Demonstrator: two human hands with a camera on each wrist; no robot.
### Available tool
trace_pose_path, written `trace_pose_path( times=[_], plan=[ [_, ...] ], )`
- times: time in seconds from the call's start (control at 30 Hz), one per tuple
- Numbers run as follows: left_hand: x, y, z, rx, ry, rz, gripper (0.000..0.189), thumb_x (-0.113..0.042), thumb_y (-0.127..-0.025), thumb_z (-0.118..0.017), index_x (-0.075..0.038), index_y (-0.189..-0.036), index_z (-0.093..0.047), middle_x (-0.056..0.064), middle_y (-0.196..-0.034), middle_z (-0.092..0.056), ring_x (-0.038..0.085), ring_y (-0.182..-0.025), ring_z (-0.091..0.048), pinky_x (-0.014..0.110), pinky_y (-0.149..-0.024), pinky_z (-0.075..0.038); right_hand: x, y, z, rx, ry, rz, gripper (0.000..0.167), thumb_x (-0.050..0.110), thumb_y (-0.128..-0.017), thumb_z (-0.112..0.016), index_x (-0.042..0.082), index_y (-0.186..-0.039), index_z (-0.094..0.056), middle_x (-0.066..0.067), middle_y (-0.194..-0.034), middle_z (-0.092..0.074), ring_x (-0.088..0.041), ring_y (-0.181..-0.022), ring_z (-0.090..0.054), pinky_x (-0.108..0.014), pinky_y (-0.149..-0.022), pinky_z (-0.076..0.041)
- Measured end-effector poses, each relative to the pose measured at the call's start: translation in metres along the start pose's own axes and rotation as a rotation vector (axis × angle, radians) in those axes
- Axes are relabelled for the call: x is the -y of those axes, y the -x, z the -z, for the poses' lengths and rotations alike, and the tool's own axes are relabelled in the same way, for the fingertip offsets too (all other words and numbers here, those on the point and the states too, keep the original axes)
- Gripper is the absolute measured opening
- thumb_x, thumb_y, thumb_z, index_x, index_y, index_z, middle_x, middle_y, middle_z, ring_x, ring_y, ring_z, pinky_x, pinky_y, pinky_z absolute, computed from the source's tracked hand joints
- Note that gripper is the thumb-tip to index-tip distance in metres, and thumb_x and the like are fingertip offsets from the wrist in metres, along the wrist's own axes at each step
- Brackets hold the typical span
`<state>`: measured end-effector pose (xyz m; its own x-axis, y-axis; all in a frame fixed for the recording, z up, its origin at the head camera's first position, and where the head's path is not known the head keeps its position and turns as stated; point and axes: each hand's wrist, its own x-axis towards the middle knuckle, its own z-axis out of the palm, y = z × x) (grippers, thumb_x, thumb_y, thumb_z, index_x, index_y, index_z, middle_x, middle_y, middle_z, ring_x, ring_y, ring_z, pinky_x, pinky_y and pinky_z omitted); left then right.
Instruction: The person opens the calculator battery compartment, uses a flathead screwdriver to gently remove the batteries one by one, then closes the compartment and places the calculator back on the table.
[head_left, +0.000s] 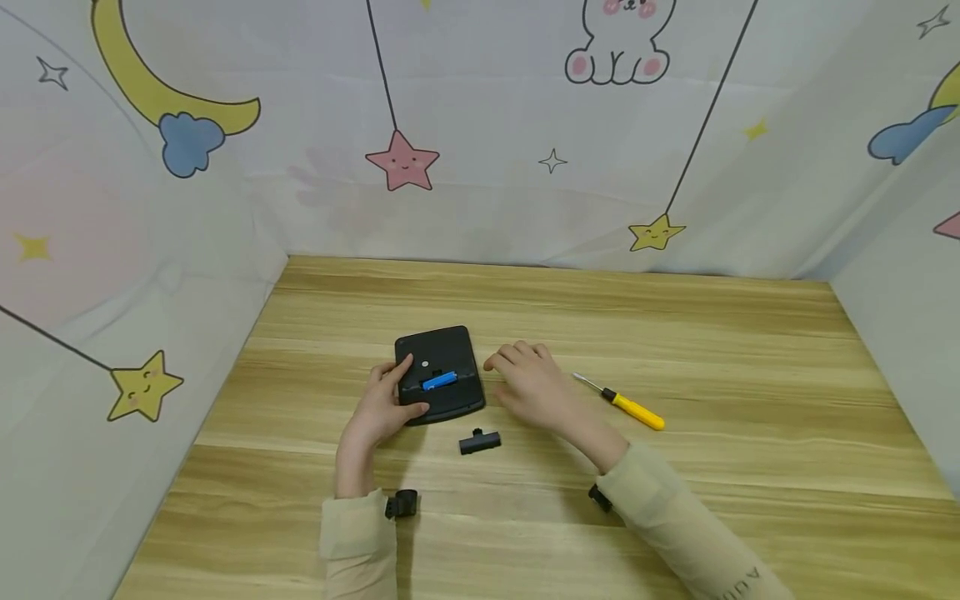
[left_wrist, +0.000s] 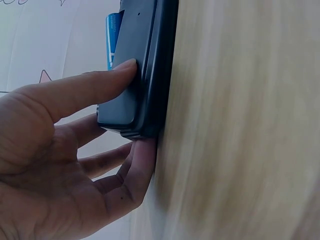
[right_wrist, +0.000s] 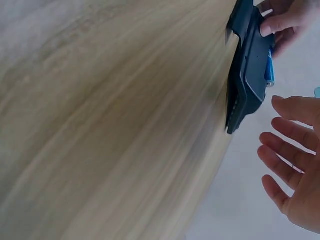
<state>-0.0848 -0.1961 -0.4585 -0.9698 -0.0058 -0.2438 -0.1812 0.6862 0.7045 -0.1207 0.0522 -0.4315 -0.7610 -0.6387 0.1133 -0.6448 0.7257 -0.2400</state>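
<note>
A flat black electronic device [head_left: 442, 346] lies back side up on the table, its battery slot uncovered. In the slot sits a blue battery [head_left: 439, 381], slightly slanted in the head view. My left hand [head_left: 381, 408] holds the device by its left edge. The left wrist view shows the thumb [left_wrist: 117, 77] on the device's back and fingers at its side edge. My right hand [head_left: 536, 387] hovers just right of the device with nothing in it; the right wrist view shows its fingers [right_wrist: 287, 150] spread and loosely bent. A small black battery cover [head_left: 480, 442] with a tab lies in front of the device.
A screwdriver [head_left: 633, 408] with a yellow handle lies to the right of my right hand, its tip pointing up and left. The wood-grain table [head_left: 712, 333] is bordered at the back and sides by a white printed cloth [head_left: 487, 225]. Both wrists carry small black mounts.
</note>
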Motion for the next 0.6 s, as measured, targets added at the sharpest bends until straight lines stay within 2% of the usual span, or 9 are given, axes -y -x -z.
trace_pose_path(
  times=[0.13, 0.33, 0.43, 0.6],
  plan=[
    [0.001, 0.000, 0.000, 0.001, -0.003, 0.000, 0.082, -0.017, -0.085, -0.072, -0.015, -0.153, -0.026, 0.023, -0.156, -0.017, 0.034, -0.111, -0.049, 0.049, -0.098, -0.042, 0.004, -0.007, -0.005, 0.006, -0.002, 0.041, 0.032, 0.025, -0.089, -0.068, 0.016, -0.120, -0.062, -0.001, -0.119, -0.062, -0.021, -0.112, -0.053, -0.041, -0.097, -0.040],
    [0.001, 0.000, 0.000, -0.004, -0.012, 0.002, 0.082, -0.018, -0.084, -0.072, -0.015, -0.153, -0.027, 0.023, -0.155, -0.019, 0.030, -0.100, -0.051, 0.044, -0.090, -0.044, 0.010, -0.017, -0.014, 0.008, 0.026, 0.134, 0.039, 0.028, -0.092, -0.065, 0.016, -0.128, -0.057, -0.002, -0.124, -0.061, -0.020, -0.115, -0.054, -0.041, -0.099, -0.044],
    [0.000, 0.001, 0.001, -0.004, -0.005, 0.003, 0.082, -0.018, -0.084, -0.072, -0.015, -0.152, -0.028, 0.023, -0.155, -0.019, 0.034, -0.107, -0.052, 0.047, -0.094, -0.044, 0.012, -0.022, -0.017, -0.004, 0.045, 0.183, 0.041, 0.028, -0.092, -0.064, 0.014, -0.131, -0.056, -0.002, -0.125, -0.060, -0.020, -0.115, -0.054, -0.040, -0.097, -0.046],
    [0.000, 0.001, 0.001, -0.002, 0.004, 0.001, 0.081, -0.017, -0.085, -0.072, -0.014, -0.152, -0.027, 0.024, -0.155, -0.018, 0.042, -0.126, -0.043, 0.054, -0.104, -0.039, 0.015, -0.029, -0.021, -0.003, 0.060, 0.236, 0.041, 0.027, -0.093, -0.063, 0.013, -0.130, -0.057, -0.002, -0.123, -0.060, -0.020, -0.112, -0.056, -0.038, -0.094, -0.047]
  ],
)
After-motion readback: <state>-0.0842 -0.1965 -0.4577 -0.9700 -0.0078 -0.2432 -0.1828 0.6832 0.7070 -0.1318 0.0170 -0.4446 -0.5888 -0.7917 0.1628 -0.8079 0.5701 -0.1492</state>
